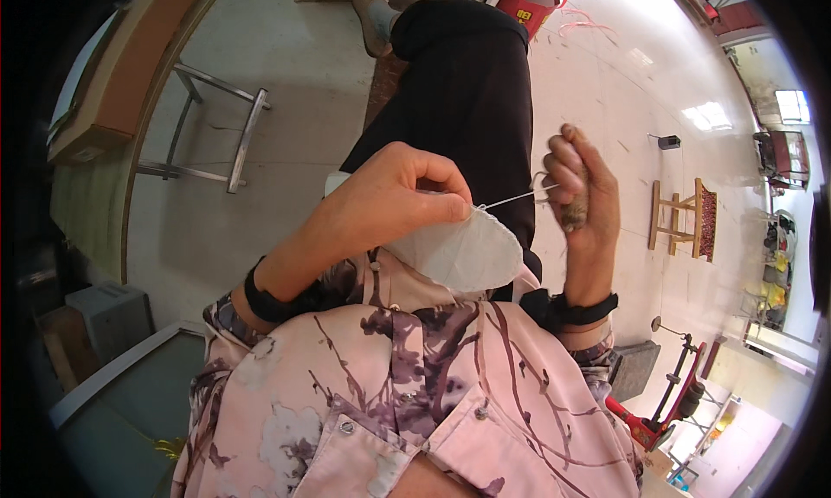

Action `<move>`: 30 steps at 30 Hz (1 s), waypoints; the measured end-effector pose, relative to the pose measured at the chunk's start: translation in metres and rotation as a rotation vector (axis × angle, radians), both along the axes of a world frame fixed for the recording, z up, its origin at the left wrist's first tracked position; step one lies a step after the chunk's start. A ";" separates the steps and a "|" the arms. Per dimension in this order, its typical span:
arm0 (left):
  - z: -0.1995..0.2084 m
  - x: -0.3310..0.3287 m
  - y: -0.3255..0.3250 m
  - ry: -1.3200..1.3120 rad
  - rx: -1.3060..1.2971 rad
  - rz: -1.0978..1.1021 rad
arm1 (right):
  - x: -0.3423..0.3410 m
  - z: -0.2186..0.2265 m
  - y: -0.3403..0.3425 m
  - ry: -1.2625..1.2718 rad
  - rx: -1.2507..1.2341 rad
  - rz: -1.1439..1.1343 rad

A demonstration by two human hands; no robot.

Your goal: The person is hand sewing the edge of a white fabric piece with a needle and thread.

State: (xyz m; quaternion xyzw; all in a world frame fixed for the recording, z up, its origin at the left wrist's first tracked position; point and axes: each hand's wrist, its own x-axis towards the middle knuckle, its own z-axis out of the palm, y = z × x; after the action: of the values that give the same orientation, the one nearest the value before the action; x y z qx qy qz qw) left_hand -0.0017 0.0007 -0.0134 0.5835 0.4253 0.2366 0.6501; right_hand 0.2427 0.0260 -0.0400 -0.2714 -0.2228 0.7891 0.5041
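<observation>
Head view: where is the white pad [476,254]?

– Between the patterned shirt [286,359] and the dark trousers [467,74], its rounded end toward the right. The left hand [411,191] pinches its upper edge between thumb and fingers.

– And the right hand [590,186]?

– Raised beside the trousers, fingers curled in, drawing a taut white thread [511,200] that runs from the pad's edge. Something brownish [574,212] sits in the palm; I cannot tell what.

– Anything nearby?

– A wooden stool [698,221] on the floor, well apart on the right.
</observation>
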 end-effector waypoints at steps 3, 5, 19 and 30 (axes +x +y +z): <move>-0.012 0.002 0.004 -0.052 -0.001 -0.084 | 0.053 -0.021 0.013 -0.106 -0.025 -0.158; -0.013 0.003 0.003 -0.070 -0.014 -0.081 | 0.120 -0.056 0.024 -0.057 -0.072 -0.289; -0.006 0.016 -0.001 0.055 0.052 -0.158 | 0.021 0.005 -0.028 -0.513 0.093 0.221; -0.009 0.007 0.009 0.048 0.099 -0.154 | -0.016 0.032 -0.050 -1.259 0.715 0.052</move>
State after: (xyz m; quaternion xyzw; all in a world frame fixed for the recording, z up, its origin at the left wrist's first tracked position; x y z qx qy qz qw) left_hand 0.0057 0.0100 -0.0228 0.6513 0.3823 0.1927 0.6265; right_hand 0.2265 -0.0241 -0.0079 -0.4877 -0.7215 0.3738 0.3192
